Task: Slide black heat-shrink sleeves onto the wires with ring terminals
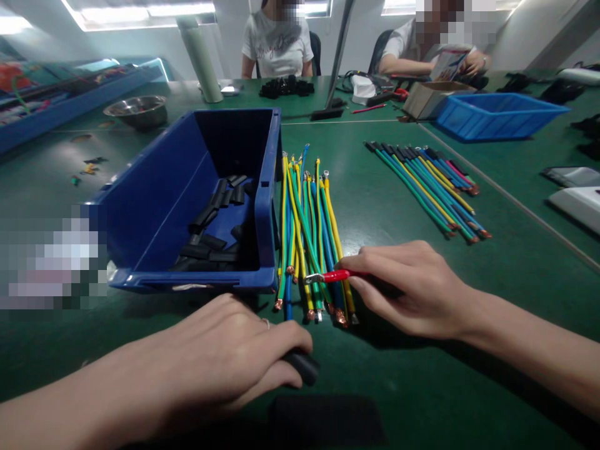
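My left hand (244, 356), in front of the blue bin, pinches a short piece of black heat-shrink tubing (307, 367) between thumb and fingers. My right hand (407, 287) grips a red cable (336, 275) near its end, where a silver ring terminal (314, 279) points left. Beneath that terminal lies a bunch of yellow, green and blue cables (312, 231), with terminals at the far ends and bare copper at several near ends. More pieces of black tubing (213, 244) lie loose inside the dark blue bin (234, 281). The rest of the red cable is hidden by my right hand.
A second row of cables (426, 181) with black sleeves lies at the right. Behind it stand a light blue tray (501, 119) and a cardboard box (431, 97). A metal bowl (138, 112) sits back left. Two people (279, 44) sit across the green table (356, 181).
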{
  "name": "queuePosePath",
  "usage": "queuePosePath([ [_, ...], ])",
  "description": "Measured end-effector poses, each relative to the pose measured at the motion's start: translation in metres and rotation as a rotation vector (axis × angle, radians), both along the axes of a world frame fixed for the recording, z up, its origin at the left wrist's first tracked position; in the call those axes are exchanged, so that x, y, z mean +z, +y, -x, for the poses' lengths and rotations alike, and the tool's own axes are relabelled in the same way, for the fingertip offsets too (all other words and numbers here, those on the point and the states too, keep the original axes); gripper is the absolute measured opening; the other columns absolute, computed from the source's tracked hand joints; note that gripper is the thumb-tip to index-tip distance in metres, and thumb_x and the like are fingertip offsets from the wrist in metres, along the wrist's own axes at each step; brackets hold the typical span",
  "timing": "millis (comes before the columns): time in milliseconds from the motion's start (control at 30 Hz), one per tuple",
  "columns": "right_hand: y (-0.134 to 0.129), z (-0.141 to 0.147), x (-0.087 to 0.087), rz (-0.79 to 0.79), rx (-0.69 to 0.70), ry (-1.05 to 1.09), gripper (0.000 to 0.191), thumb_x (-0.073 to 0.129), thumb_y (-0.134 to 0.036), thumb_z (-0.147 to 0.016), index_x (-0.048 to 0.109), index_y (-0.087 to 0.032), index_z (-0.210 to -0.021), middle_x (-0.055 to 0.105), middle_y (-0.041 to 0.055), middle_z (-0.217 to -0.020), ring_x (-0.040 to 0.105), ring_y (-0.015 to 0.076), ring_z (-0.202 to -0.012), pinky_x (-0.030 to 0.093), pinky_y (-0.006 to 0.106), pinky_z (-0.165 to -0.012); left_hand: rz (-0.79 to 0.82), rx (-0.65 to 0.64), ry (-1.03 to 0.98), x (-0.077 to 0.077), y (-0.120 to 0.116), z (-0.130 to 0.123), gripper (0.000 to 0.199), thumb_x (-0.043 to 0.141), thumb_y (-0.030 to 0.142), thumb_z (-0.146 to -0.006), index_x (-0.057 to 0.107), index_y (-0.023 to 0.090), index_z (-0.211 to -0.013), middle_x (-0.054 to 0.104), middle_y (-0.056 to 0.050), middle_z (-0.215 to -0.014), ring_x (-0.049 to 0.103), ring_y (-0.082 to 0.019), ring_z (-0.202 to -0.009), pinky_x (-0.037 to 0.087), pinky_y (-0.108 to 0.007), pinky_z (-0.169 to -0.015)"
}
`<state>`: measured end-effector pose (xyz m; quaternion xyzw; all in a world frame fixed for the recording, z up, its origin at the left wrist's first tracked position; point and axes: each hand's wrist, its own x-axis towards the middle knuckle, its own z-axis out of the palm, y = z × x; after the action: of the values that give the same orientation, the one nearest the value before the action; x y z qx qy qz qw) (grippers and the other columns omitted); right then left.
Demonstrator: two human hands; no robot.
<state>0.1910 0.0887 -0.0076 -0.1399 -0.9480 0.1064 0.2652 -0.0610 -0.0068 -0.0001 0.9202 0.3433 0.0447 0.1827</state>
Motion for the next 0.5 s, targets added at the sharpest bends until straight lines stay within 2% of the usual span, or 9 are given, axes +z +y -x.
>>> queuePosePath([
  [200,0.0002,-0.0005,-0.0013,0.002,0.01,-0.001,0.012,0.048,-0.017,-0.095,0.059,-0.014,-0.1,0.058,-0.0014,-0.066,0.049,0.0097,-0.051,0.031,0.027,-0.049,-0.316,0.019,-0.146,-0.0029,-0.002,-0.0041,0.029,0.035,0.028,-0.105,0.062,0.017,-0.1,0.068,0.004,-0.06,0.062,-0.014,-0.046,0.035,-0.029,-0.046],
  [300,0.0004,-0.0005,-0.001,-0.006,0.009,-0.003,0.012,0.048,-0.017,-0.096,0.059,-0.014,-0.1,0.058,-0.0016,-0.066,0.049,0.0097,-0.051,0.031,0.027,-0.049,-0.32,0.009,-0.13,-0.0008,-0.0005,-0.0053,0.034,0.035,0.027,-0.105,0.065,0.016,-0.095,0.066,0.004,-0.056,0.06,-0.013,-0.042,0.033,-0.029,-0.043],
  [500,0.0006,0.0001,-0.0005,-0.03,0.011,0.003,0.012,0.048,-0.016,-0.095,0.058,-0.015,-0.102,0.057,-0.0019,-0.065,0.048,0.0097,-0.051,0.031,0.027,-0.049,-0.191,0.007,-0.121,0.0023,-0.002,0.0002,0.031,0.034,0.025,-0.105,0.065,0.02,-0.106,0.068,0.005,-0.059,0.06,-0.012,-0.043,0.031,-0.029,-0.041],
])
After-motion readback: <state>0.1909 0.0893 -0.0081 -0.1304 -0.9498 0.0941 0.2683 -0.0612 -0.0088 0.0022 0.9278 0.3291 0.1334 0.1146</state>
